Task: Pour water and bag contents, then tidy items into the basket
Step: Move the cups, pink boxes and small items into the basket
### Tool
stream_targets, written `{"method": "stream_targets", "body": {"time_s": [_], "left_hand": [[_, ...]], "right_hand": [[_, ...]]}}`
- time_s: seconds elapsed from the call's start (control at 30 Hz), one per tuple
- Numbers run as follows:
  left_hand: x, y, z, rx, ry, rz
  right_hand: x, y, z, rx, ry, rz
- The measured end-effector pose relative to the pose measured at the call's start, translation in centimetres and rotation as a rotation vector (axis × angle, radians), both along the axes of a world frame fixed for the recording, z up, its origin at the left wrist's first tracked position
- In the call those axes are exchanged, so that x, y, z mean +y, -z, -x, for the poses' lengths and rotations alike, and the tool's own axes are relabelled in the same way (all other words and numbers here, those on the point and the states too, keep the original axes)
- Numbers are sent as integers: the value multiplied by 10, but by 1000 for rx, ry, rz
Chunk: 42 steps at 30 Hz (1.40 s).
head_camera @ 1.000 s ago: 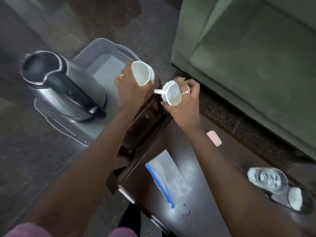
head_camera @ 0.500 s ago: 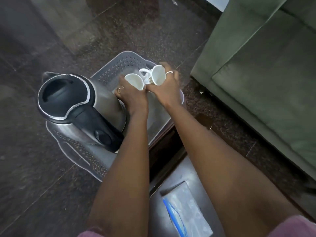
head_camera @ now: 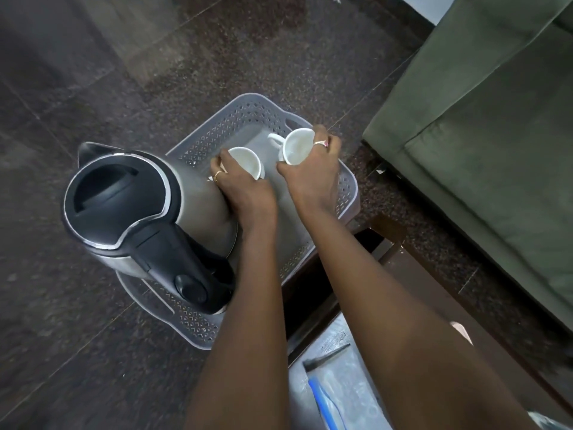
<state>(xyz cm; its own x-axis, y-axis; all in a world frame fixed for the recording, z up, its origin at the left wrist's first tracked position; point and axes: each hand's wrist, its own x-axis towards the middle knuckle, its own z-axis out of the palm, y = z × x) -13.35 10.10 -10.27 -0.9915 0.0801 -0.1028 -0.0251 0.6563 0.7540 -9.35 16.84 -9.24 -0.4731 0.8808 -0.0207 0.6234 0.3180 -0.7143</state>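
Observation:
A grey perforated basket (head_camera: 217,135) sits on the dark floor beside the table. A steel electric kettle (head_camera: 130,209) with a black lid and handle stands in its near left part. My left hand (head_camera: 245,187) grips a white cup (head_camera: 246,162) low inside the basket, next to the kettle. My right hand (head_camera: 313,169) grips a second white cup (head_camera: 296,145) by its body, handle pointing left, over the basket's far right corner. A clear zip bag (head_camera: 338,395) with a blue strip lies on the table below my arms.
A green sofa (head_camera: 483,144) fills the right side, close to the basket. The dark wooden table (head_camera: 412,293) runs from the basket's near right edge toward me. Dark stone floor surrounds the basket on the left and far sides.
Both hands carried the cups from above the table edge into the basket. The cups sit lower and further apart than half a second ago.

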Motion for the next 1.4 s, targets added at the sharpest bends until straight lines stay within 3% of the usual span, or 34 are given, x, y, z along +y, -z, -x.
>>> {"method": "stream_targets", "body": {"time_s": [0.2,0.5,0.63,0.7,0.93,1.13,1.3,1.4], "left_hand": [[10,-3,28,-22,-101,73],[7,-2,30,-77,-6,194],[6,-17,17,-97,43,155],[4,-25,3,-56,116,112],[-20,-34,-106,120,372,-73],[-38,-16,-219,11,605,-149],[-46,11,-311,-47,875,-58],[-37,33,-356,-54,1015,73]], "right_hand": [[-7,5,2,-206,-85,-166],[-3,7,32,-217,-185,11],[-3,9,26,-162,-200,134],[-7,7,10,-147,-225,96],[-30,-13,-97,-32,-123,-41],[-60,9,-226,60,131,15],[-87,37,-340,-71,393,178],[-109,46,-419,-286,479,147]]}}
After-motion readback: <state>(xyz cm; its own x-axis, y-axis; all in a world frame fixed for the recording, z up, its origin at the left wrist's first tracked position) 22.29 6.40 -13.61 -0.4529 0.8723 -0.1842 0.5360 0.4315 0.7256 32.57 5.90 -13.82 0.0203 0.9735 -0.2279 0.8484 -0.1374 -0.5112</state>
